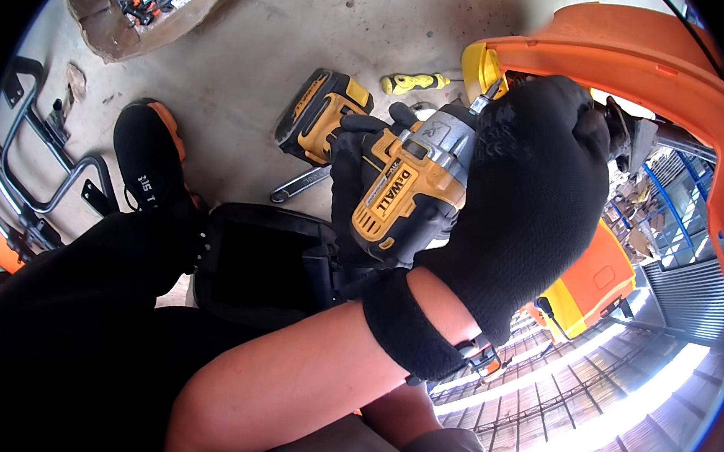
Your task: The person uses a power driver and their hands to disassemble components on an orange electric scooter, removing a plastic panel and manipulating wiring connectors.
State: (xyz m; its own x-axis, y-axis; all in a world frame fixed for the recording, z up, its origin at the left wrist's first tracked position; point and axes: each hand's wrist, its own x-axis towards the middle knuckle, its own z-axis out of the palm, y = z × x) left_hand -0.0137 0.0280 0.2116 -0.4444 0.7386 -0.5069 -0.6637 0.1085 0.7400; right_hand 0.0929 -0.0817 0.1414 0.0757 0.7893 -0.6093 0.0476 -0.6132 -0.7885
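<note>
My right hand (346, 183), in a black glove, is wrapped around the handle of a yellow-and-black cordless impact wrench (407, 187). The tool's silver nose and socket (486, 98) point up and right, close to a yellow piece (479, 69) at the edge of an orange curved panel (626, 55). Crossing over from the lower left, my left forearm ends in a black-gloved left hand (543, 155) beside the nose. Its fingers curl under the panel, near a dark metal rod end (633, 136); what they grip is hidden.
A yellow-and-black screwdriver (414, 83) and a spanner (300, 185) lie on the concrete floor. A cardboard box (99, 27) of loose hardware is at upper left. Left of my shoe (145, 152) stands a tubular metal frame (45, 195). A black box-like thing (220, 216) sits below the tool.
</note>
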